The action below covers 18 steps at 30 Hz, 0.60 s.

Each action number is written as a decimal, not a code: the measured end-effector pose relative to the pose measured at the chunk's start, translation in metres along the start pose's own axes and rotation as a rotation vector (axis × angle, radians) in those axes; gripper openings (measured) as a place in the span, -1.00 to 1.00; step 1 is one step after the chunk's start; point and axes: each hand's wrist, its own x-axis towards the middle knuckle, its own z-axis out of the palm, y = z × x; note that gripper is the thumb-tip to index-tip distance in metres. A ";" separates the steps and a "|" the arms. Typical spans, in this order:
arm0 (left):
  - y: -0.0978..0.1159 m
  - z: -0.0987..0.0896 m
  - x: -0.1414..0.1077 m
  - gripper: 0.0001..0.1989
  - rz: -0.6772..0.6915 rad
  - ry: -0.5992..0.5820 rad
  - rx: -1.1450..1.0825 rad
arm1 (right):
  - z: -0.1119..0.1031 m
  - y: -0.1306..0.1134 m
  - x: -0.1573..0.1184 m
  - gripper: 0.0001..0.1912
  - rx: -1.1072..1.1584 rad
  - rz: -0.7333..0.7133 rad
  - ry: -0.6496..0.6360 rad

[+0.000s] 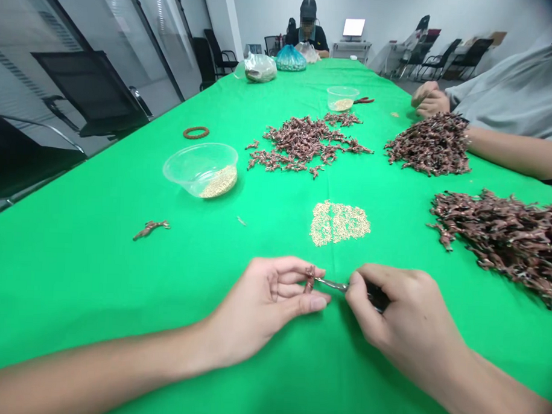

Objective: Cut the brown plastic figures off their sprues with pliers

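My left hand holds a small brown animal-like figurine between thumb and fingers. In my right hand is a pair of pliers with thin metal jaws and a dark grip, closed in my fingers. The jaw tips touch or almost touch the figurine; I cannot tell which. Just beyond my hands lies a flat patch of tiny gold-coloured pieces. A single brown figurine rests off to the left.
A clear bowl of gold pieces and a brown ring sit left. Piles of brown figurines lie at centre and right. A co-worker's hands rest at right. Another person sits at the far end, behind several plastic bags.
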 end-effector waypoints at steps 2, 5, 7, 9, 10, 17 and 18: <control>0.000 0.000 0.000 -0.69 0.003 -0.005 0.004 | 0.000 -0.001 0.001 -0.62 -0.007 0.009 0.002; 0.000 0.000 -0.001 -0.69 -0.001 -0.005 0.024 | 0.000 -0.001 0.001 -0.62 -0.019 0.017 -0.002; 0.000 0.000 -0.001 -0.69 -0.005 -0.003 0.031 | 0.000 -0.001 0.000 -0.62 -0.018 0.018 -0.008; 0.000 0.000 -0.001 -0.70 -0.005 -0.004 0.028 | 0.000 -0.001 0.000 -0.62 -0.014 0.017 -0.010; 0.000 0.000 -0.001 -0.70 -0.006 -0.005 0.024 | 0.000 -0.001 0.000 -0.62 -0.012 0.017 -0.010; -0.001 0.000 -0.001 -0.62 -0.067 -0.009 0.030 | 0.000 -0.002 0.001 -0.62 -0.014 0.016 -0.023; -0.001 0.000 -0.001 -0.61 -0.076 -0.012 0.037 | -0.001 -0.001 0.001 -0.62 -0.016 0.010 -0.028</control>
